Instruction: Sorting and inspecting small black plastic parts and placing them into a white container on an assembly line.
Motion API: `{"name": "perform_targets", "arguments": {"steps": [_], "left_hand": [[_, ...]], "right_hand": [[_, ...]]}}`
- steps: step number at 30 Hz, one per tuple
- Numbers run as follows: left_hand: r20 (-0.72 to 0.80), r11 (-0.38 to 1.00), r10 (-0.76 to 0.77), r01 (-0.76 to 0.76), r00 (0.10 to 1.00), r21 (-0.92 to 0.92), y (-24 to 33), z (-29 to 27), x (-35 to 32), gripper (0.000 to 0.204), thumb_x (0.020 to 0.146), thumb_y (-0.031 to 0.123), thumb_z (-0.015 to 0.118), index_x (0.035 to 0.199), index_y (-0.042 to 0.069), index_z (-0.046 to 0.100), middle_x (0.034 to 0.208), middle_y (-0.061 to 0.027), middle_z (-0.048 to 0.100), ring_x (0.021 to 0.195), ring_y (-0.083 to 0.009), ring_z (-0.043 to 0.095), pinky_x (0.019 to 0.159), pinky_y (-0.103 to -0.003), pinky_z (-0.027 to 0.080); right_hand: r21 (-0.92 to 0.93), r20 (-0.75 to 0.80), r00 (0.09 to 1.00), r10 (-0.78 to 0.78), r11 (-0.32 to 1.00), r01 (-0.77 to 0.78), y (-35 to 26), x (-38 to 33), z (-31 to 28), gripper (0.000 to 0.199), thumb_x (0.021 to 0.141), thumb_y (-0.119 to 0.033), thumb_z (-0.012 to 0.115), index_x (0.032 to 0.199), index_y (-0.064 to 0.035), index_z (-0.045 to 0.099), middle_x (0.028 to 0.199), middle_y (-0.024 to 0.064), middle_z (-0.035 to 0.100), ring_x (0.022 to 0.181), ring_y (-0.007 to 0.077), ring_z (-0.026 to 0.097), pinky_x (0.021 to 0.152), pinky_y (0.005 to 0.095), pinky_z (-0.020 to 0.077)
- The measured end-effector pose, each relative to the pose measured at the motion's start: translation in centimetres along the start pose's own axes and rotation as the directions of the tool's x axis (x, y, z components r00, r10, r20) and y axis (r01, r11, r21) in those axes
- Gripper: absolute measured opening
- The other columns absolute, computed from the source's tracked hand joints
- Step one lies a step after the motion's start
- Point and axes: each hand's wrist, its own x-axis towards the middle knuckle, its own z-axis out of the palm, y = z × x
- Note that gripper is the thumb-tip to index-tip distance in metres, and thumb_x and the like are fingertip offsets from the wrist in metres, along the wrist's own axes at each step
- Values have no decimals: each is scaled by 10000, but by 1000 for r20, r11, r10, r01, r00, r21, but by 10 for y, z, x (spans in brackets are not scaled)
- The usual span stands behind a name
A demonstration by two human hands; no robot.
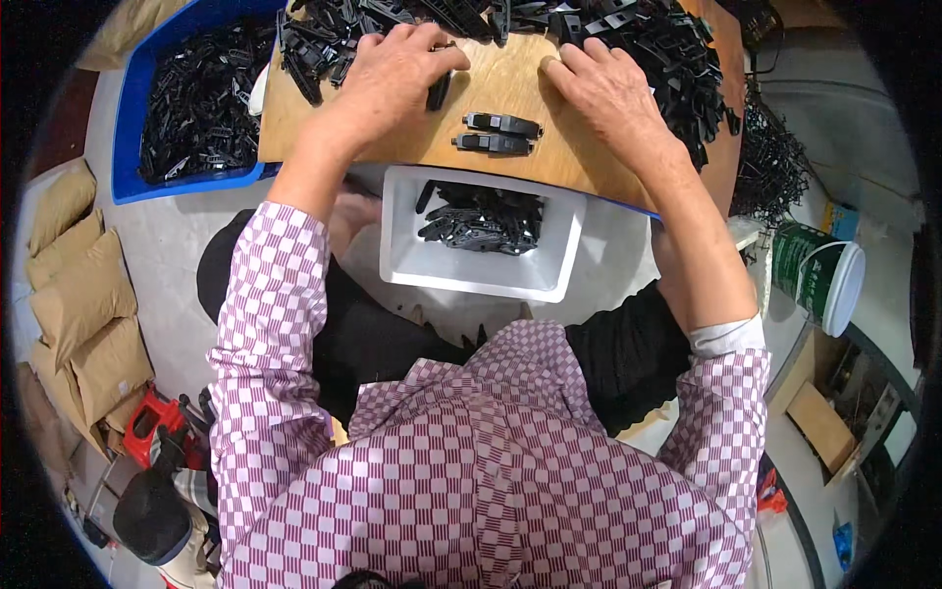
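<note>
My left hand point(397, 83) is over the left side of the wooden tabletop point(496, 74), its fingers closed around a slim black plastic clip point(439, 91) that hangs below the thumb. Across from it, my right hand point(608, 90) rests at the edge of the right-hand pile of black clips point(677, 74). Its fingers are bent and a little apart, and nothing shows between them. Two black clips, an upper one point(502, 125) and a lower one point(493, 144), lie side by side on the wood between my hands. More loose clips point(334, 39) are heaped beyond my left hand.
A white bin point(392, 265) with black clips sits below the table's near edge. At the left stands a blue crate point(128, 147) full of black parts. Thin black pieces point(770, 157) are heaped at the right, near a green bucket point(814, 270). Brown sacks point(88, 285) are stacked at far left.
</note>
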Motion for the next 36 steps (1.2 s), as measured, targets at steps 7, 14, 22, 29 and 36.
{"name": "perform_targets", "arguments": {"steps": [7, 14, 22, 29, 36], "left_hand": [[94, 999, -35, 31, 995, 41, 7, -4, 10, 251, 813, 98, 662, 1062, 132, 660, 1156, -43, 591, 1138, -253, 544, 888, -399, 443], [86, 930, 25, 8, 996, -367, 18, 21, 25, 165, 877, 155, 627, 1024, 85, 650, 1020, -105, 639, 977, -315, 613, 805, -415, 490], [80, 921, -75, 100, 994, -377, 23, 35, 42, 171, 930, 210, 589, 1005, 66, 644, 968, -123, 636, 907, -337, 632, 775, -420, 504], [-32, 953, -86, 73, 996, -294, 25, 13, 29, 160, 871, 210, 648, 955, 74, 643, 930, -107, 629, 884, -315, 651, 770, -429, 518], [46, 961, -88, 97, 995, -258, 34, 16, 24, 166, 809, 130, 715, 911, 43, 617, 941, -115, 620, 903, -334, 645, 765, -426, 521]], "right_hand": [[699, -70, 947, 314, 693, -178, -21, 11, 1, 215, 810, -107, 671, 1014, -81, 606, 923, 63, 581, 888, 256, 581, 778, 363, 511], [413, -46, 981, 187, 898, -152, -17, -10, 3, 197, 807, -138, 698, 976, -76, 616, 897, 68, 586, 867, 273, 579, 774, 382, 510], [217, -26, 990, 138, 968, -129, -14, -13, 7, 207, 806, -132, 687, 968, -59, 581, 889, 72, 578, 879, 280, 584, 754, 394, 512], [375, -78, 977, 198, 914, -156, -9, -4, -4, 201, 825, -146, 677, 964, -56, 563, 886, 80, 583, 881, 284, 609, 703, 408, 530], [408, 24, 996, 84, 909, -86, -12, 1, -3, 180, 851, -162, 669, 925, -55, 546, 858, 105, 619, 853, 300, 649, 679, 423, 533]]}}
